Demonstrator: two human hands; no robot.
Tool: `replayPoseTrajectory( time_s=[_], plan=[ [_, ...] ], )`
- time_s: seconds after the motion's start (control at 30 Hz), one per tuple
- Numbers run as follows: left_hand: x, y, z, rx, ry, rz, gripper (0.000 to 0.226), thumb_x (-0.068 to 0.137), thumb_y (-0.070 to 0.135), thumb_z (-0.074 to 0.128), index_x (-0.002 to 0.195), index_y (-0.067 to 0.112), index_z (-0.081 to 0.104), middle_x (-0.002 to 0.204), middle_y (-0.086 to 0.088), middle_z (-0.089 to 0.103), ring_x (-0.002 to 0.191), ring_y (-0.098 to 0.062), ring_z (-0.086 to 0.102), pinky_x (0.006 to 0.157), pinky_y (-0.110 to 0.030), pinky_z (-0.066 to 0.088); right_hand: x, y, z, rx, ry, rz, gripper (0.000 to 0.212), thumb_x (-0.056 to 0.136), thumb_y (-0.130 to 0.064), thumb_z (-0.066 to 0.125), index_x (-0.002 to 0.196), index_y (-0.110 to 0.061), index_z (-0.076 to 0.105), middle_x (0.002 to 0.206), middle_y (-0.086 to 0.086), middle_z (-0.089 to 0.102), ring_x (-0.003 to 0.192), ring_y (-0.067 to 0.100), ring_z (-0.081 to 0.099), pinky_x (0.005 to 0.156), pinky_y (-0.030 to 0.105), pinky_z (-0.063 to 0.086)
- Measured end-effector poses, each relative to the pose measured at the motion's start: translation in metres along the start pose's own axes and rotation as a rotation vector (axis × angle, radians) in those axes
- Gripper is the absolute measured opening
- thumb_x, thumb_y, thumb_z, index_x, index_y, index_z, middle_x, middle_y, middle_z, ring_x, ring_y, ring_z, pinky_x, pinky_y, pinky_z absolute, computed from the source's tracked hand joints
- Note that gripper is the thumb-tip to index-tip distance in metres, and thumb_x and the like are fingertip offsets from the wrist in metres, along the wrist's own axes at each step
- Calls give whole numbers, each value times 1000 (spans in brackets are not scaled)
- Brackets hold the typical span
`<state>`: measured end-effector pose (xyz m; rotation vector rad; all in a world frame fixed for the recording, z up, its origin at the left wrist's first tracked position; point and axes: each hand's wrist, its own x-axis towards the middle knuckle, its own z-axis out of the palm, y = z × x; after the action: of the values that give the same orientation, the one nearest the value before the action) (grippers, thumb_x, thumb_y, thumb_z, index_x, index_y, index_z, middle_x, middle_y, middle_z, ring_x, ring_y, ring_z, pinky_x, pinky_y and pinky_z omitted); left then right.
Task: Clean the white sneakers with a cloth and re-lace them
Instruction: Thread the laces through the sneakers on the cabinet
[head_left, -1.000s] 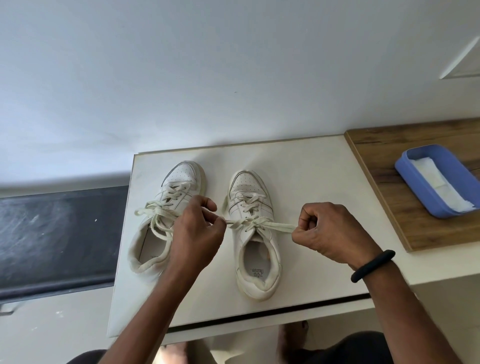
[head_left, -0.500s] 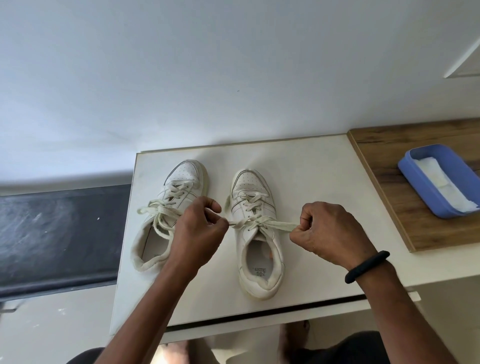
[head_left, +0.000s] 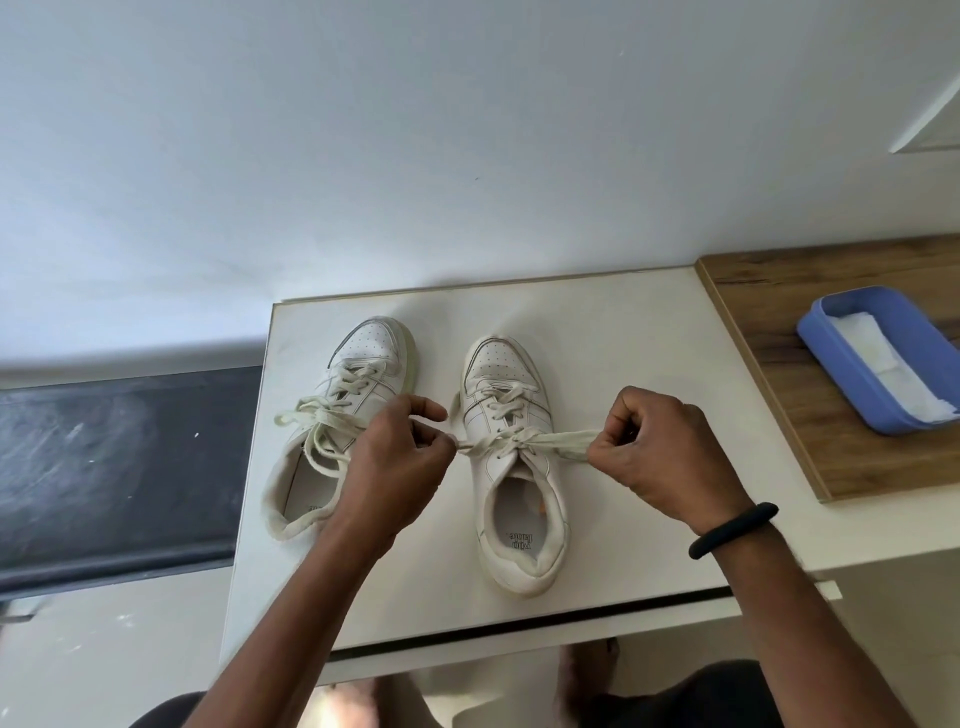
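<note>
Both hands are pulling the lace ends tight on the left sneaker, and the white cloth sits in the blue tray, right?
Not quite: the head view shows the left hand and right hand pinching the lace ends of the right sneaker, not the left sneaker. The white cloth does sit in the blue tray.

White sneaker (head_left: 519, 499) with dot-perforated toe and cream lace (head_left: 519, 444), left of the right hand (head_left: 660, 457); to that hand's right, a brown wood-grain board (head_left: 779, 332) bearing a blue tray (head_left: 852, 395) with white cloth (head_left: 893, 374); black wristband (head_left: 732, 530) at its wrist.
</note>
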<state>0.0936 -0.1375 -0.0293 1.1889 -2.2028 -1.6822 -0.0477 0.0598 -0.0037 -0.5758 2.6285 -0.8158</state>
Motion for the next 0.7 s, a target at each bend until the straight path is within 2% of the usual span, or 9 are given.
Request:
replayPoseTrajectory(
  time_s=[0.2,0.33,0.37,0.4,0.47,0.5,0.57,0.63,0.7],
  plan=[
    [-3,4,1,85,34,50,18,89,9,64,95,23,55,75,1,69,62,-18,60,64,-45,57,0,-2,1,-193,-23,-46,12,78,-20,66,70,-22,57,65,-5,65,60,13,63,57,30,55],
    [-6,5,2,167,-34,49,17,92,13,61,94,30,62,81,4,68,66,-15,63,64,-43,58,2,9,-3,4,-223,5,10,84,-22,72,76,-25,68,72,-7,72,65,8,69,58,24,52],
    [-7,5,3,191,-35,66,16,93,16,61,95,31,64,83,5,68,68,-12,63,62,-38,56,3,14,-4,94,-262,23,8,87,-22,72,80,-27,72,76,-7,74,69,6,71,62,23,52],
    [-8,7,6,221,-18,98,13,95,19,62,97,31,66,86,7,68,70,-7,63,59,-27,51,5,18,-4,172,-258,35,8,89,-21,72,85,-28,74,80,-7,75,71,6,72,67,24,53],
    [-10,8,11,294,59,188,7,96,31,63,101,31,68,94,11,68,80,3,61,59,-9,38,11,26,0,234,-125,28,15,91,-17,69,91,-31,76,84,-7,75,72,4,72,73,26,56],
    [-10,8,13,324,99,242,10,96,37,63,102,32,70,97,13,67,84,5,60,60,-7,37,13,27,3,219,-54,-3,18,91,-16,69,92,-33,76,85,-9,75,74,2,70,71,23,56],
    [-10,5,19,356,138,357,17,95,47,63,101,34,73,101,15,63,91,3,58,68,-10,41,14,22,10,230,-7,-114,22,92,-12,69,97,-32,77,93,-13,74,79,-1,67,70,15,52],
    [-10,2,23,363,119,445,19,93,49,65,98,34,75,101,15,61,97,-5,58,77,-26,51,13,15,19,253,-65,-253,28,91,-6,67,102,-31,76,103,-14,71,88,1,67,76,14,50],
    [-12,0,26,393,109,503,17,92,47,68,99,33,75,104,13,61,102,-10,59,81,-32,51,10,8,24,190,-155,-359,28,90,-7,68,106,-30,74,109,-15,68,97,1,65,81,10,48]
  ],
)
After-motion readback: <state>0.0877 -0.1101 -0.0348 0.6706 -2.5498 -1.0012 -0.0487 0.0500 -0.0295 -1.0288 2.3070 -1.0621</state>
